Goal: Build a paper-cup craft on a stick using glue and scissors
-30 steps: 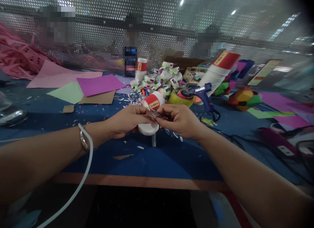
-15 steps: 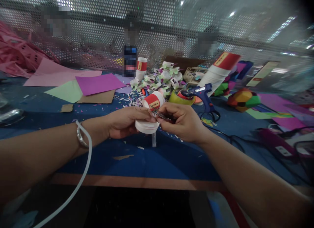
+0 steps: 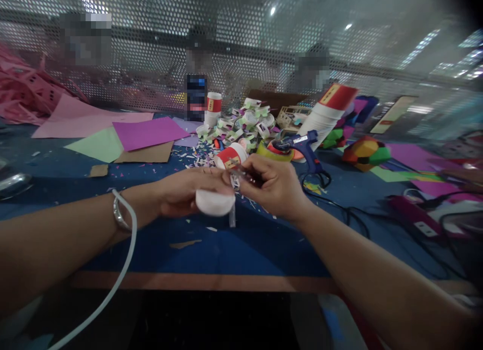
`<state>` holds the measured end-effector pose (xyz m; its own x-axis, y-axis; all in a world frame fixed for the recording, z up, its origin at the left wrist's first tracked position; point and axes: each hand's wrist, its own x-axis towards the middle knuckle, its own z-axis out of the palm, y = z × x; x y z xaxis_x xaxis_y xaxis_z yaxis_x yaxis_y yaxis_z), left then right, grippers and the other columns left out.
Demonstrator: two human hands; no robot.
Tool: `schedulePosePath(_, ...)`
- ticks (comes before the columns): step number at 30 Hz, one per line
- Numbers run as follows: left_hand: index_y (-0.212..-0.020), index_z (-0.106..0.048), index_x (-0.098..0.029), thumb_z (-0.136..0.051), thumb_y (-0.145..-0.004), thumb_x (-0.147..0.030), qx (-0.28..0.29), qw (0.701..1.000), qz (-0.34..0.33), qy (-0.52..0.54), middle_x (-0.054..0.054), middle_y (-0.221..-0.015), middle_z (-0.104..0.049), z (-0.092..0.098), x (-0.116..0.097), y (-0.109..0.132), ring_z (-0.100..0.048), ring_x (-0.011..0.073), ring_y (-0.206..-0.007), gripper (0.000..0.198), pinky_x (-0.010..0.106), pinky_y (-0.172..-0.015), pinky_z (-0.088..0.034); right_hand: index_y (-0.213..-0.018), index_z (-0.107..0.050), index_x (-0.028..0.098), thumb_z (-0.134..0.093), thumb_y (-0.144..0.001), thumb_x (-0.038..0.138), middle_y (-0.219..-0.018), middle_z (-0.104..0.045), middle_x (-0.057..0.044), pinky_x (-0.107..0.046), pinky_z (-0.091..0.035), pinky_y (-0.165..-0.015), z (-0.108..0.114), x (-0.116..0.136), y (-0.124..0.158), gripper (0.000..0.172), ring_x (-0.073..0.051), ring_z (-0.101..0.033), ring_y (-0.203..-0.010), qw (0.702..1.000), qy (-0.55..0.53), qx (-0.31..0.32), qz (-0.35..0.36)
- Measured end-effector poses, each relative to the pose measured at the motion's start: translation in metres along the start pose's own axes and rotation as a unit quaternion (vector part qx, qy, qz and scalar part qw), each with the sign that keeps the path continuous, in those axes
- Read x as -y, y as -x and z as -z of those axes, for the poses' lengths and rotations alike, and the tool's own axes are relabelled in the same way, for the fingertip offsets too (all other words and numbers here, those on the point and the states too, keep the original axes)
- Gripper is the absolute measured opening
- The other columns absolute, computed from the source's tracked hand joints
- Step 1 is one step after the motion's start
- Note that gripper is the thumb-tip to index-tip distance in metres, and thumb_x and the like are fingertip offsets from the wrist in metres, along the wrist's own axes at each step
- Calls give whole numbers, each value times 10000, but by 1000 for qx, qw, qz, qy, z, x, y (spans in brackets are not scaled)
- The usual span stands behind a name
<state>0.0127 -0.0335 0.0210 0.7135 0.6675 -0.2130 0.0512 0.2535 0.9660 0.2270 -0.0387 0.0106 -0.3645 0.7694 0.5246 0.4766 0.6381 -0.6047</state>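
My left hand [image 3: 188, 186] is closed around a white round cut-down cup piece [image 3: 215, 203], which tilts with its curved side downward. In my right hand [image 3: 269, 184] the fingers pinch a slim metal tool [image 3: 243, 174]; blur hides its exact kind. The tool's tip points left, close to the fingers of my left hand. Just behind both hands lies a red and white paper cup [image 3: 232, 156], tipped on its side. A narrow clear strip [image 3: 232, 216] shows on the table below the hands.
Cut cup pieces [image 3: 249, 121] are heaped at the back, amid paper scraps. A blue glue gun [image 3: 307, 144] stands near a leaning stack of paper cups [image 3: 324, 113]. Coloured paper sheets [image 3: 149, 131] lie left; a purple power strip [image 3: 415, 219] and black cables lie right.
The white cup piece has tilted and moved left and down with my left hand, away from my right hand. The whole view has shifted slightly.
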Motion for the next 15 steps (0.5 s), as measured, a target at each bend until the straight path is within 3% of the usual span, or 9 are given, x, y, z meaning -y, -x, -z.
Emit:
schedulePosePath(2, -724, -630, -148, -753, -757, -262, 82, 995, 63, 5, -12, -580, -604, -6, -2, 6, -445, 69, -436, 171, 199, -419, -288, -746, -549, 205, -650, -812, 196, -657, -492, 35, -277, -341, -563, 10, -11, -4, 121, -110, -418, -596, 997, 22, -74, -23)
schedulePosePath(3, -754, -646, -146, -748, -783, -268, 82, 995, 58, 15, -15, -599, -613, -9, -3, 7, -450, 65, -448, 161, 195, -429, -290, -732, -543, 204, -642, -828, 218, -658, -498, 29, -280, -344, -560, 14, -16, -6, 139, -112, -421, -594, 994, 21, -101, -41)
schedulePosePath(5, -793, -661, -140, -769, -793, -263, 31, 998, 18, 43, -10, -672, -645, -10, -1, 6, -507, 67, -518, 163, 188, -480, -337, -711, -546, 201, -648, -843, 261, -656, -502, 22, -283, -344, -555, 20, -21, -9, 177, -115, -431, -595, 991, 15, -116, -63)
schedulePosePath(8, -830, -660, -128, -771, -783, -162, -46, 996, -19, 75, -13, -721, -658, -5, 3, -2, -570, 73, -612, 125, 190, -587, -412, -712, -560, 197, -662, -851, 315, -653, -513, 19, -283, -334, -537, 17, -21, -9, 208, -116, -436, -585, 994, 19, -81, -72)
schedulePosePath(10, -868, -651, -130, -762, -773, -121, -72, 994, -39, 78, -16, -758, -665, -1, 5, -7, -593, 79, -653, 146, 200, -635, -434, -702, -557, 195, -670, -851, 336, -648, -520, 17, -281, -333, -536, 10, -20, -8, 235, -115, -434, -583, 996, 16, -45, -74)
schedulePosePath(15, -913, -613, -139, -744, -751, -122, -104, 992, -61, 42, -4, -824, -669, 3, 9, -11, -608, 100, -701, 209, 232, -690, -448, -732, -587, 189, -708, -852, 426, -632, -532, 15, -282, -316, -526, 5, -22, -8, 292, -115, -424, -573, 994, 14, -25, -106)
